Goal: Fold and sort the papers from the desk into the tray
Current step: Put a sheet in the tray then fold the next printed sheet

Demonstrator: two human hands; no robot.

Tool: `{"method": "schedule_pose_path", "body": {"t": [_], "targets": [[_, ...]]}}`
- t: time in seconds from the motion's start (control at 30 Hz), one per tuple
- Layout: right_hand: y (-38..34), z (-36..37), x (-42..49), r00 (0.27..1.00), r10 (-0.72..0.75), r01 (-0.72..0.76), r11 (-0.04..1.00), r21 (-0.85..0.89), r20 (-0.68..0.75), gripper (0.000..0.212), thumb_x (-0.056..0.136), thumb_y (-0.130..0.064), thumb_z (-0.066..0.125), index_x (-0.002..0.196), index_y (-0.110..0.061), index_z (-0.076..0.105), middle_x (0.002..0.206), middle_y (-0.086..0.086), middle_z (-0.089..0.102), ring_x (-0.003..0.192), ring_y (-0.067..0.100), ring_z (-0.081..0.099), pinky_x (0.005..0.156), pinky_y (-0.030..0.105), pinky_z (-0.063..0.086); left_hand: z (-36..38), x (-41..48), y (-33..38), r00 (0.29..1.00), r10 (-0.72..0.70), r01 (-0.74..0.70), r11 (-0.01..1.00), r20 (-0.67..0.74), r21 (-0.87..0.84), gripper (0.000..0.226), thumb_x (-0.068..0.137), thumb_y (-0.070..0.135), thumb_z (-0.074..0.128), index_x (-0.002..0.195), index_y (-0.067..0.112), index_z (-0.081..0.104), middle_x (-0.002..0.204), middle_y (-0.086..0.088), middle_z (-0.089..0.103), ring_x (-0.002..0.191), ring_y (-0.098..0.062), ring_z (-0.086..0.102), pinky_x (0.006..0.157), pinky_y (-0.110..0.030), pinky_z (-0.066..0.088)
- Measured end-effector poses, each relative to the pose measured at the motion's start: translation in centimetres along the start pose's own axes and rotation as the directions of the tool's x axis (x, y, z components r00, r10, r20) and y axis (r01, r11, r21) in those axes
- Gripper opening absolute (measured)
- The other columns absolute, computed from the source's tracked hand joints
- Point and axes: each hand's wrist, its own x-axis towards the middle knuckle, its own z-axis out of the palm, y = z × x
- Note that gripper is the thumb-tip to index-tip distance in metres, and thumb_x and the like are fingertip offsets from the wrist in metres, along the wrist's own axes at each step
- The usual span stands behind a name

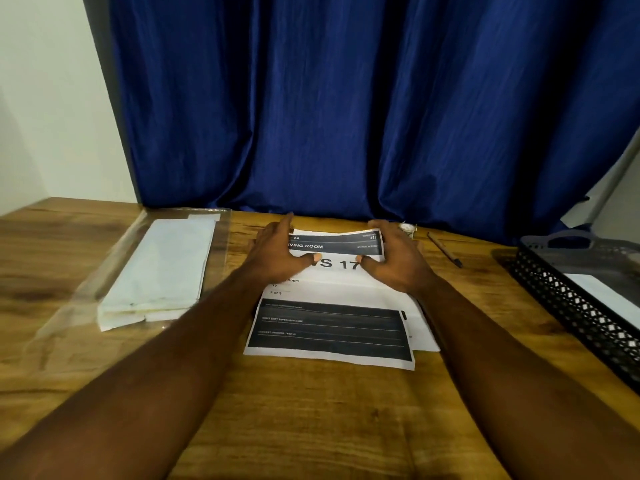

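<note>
Blue curtain [346, 98] hangs across 12 o'clock, its hem meeting the far edge of the wooden desk [311, 410].

Clear plastic sleeve [86, 299] lies flat at 9 to 10 o'clock. A stack of folded papers [162, 268] rests on it, long side running away from the person.

Printed sheet [332, 327] lies dead centre, dark form block nearest the person, large "17" lettering further up. Its far edge is raised off the desk and curls back toward the person. Another white sheet [424, 323] peeks out under it along the right side.

Black mesh tray [571, 299] sits at 3 o'clock, well apart from the printed sheet, with a white paper [602, 292] in it (partly cut off by the frame).

Left hand [273, 258] pinches the sheet's raised far-left corner, thumb on the printed face, fingers behind. Right hand [394, 261] pinches the far-right corner the same way.

Pen [445, 250] lies at 1 o'clock, between right hand and tray. A small pale object [405, 226], too blurred to name, sits just beyond the right hand.
</note>
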Motion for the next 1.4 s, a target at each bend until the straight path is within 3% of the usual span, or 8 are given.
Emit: {"method": "schedule_pose_path", "body": {"t": [0.2,0.43,0.6,0.73,0.93,1.13,1.23,1.4], "targets": [[-0.5,-0.9,-0.7,0.998,-0.018,0.026,0.987,0.156,-0.052,0.082,0.086,-0.015,0.088,0.151,-0.032,0.04,0.137,-0.001,0.065,0.114,0.014,0.067,0.091,0.034,0.063,-0.2,-0.3,-0.2,0.994,0.017,-0.041,0.974,-0.108,-0.225,0.127,0.062,0.037,0.099,0.161,0.033,0.019,0.126,0.003,0.052,0.122,-0.019,0.054,0.106,-0.042,0.05],[-1.8,-1.2,-0.4,0.998,0.005,0.0,0.997,0.077,-0.069,0.085,0.087,-0.006,0.083,0.149,-0.044,0.039,0.122,-0.006,0.066,0.108,0.014,0.067,0.084,0.029,0.062,-0.5,-0.6,-0.1,0.992,0.042,-0.075,0.955,-0.12,-0.286,0.13,0.065,0.021,0.099,0.16,0.042,0.013,0.148,-0.003,0.049,0.128,-0.022,0.056,0.107,-0.046,0.052],[-1.9,-1.6,-0.7,0.99,-0.059,0.056,0.998,-0.027,-0.129,0.039,0.094,-0.006,0.074,0.124,-0.03,0.07,0.1,-0.008,0.066,0.092,0.012,0.063,0.087,0.034,0.056,-0.8,-0.9,0.2,0.982,0.07,-0.118,0.952,-0.173,-0.282,0.101,0.072,0.007,0.092,0.151,0.038,0.037,0.127,0.002,0.061,0.113,-0.016,0.063,0.093,-0.034,0.059],[-2.2,-1.8,-0.7,0.993,-0.096,0.085,0.986,-0.142,-0.071,0.024,0.094,-0.009,0.07,0.108,-0.029,0.075,0.102,-0.01,0.067,0.1,0.016,0.062,0.099,0.038,0.048,-0.7,-1.3,0.9,0.969,0.183,-0.198,0.977,-0.165,-0.081,0.037,0.085,-0.001,0.076,0.104,0.031,0.074,0.099,0.012,0.073,0.096,-0.013,0.069,0.084,-0.036,0.06],[-3.2,-3.4,-0.5,0.986,-0.052,0.106,0.931,-0.349,0.161,0.043,0.085,-0.002,0.071,0.116,-0.03,0.077,0.12,-0.006,0.074,0.112,0.018,0.063,0.107,0.043,0.05,-1.8,-0.7,2.1,0.947,0.315,-0.275,0.896,-0.062,0.349,0.04,0.084,-0.004,0.069,0.105,0.028,0.081,0.115,0.009,0.075,0.111,-0.014,0.063,0.104,-0.04,0.048],[-4.8,-4.4,0.0,0.899,0.182,0.062,0.847,-0.528,0.398,0.051,0.102,-0.029,0.061,0.152,-0.023,0.055,0.159,0.002,0.051,0.143,0.025,0.048,0.117,0.039,0.039,-1.9,-1.1,2.8,0.974,0.225,-0.218,0.868,0.037,0.447,0.03,0.095,0.037,0.056,0.111,0.029,0.08,0.118,0.006,0.076,0.106,-0.02,0.065,0.1,-0.04,0.051],[-5.3,-4.3,0.0,0.913,0.213,-0.006,0.859,-0.511,0.347,0.054,0.107,-0.042,0.048,0.157,-0.022,0.049,0.165,0.005,0.044,0.15,0.028,0.041,0.124,0.047,0.029,-1.8,-1.5,2.9,0.969,0.221,-0.244,0.824,0.106,0.512,0.045,0.101,0.053,0.042,0.108,0.027,0.079,0.113,-0.001,0.076,0.098,-0.021,0.063,0.097,-0.043,0.048],[-6.7,-1.6,-0.6,0.951,0.02,0.101,0.924,-0.37,0.309,0.062,0.111,-0.044,0.039,0.167,-0.021,0.026,0.176,0.005,0.02,0.162,0.027,0.016,0.13,0.058,0.008,-1.6,-1.8,2.7,0.973,0.185,-0.229,0.863,0.14,0.451,0.035,0.106,0.044,0.046,0.127,0.026,0.067,0.128,-0.002,0.069,0.114,-0.023,0.06,0.105,-0.046,0.044]]}}
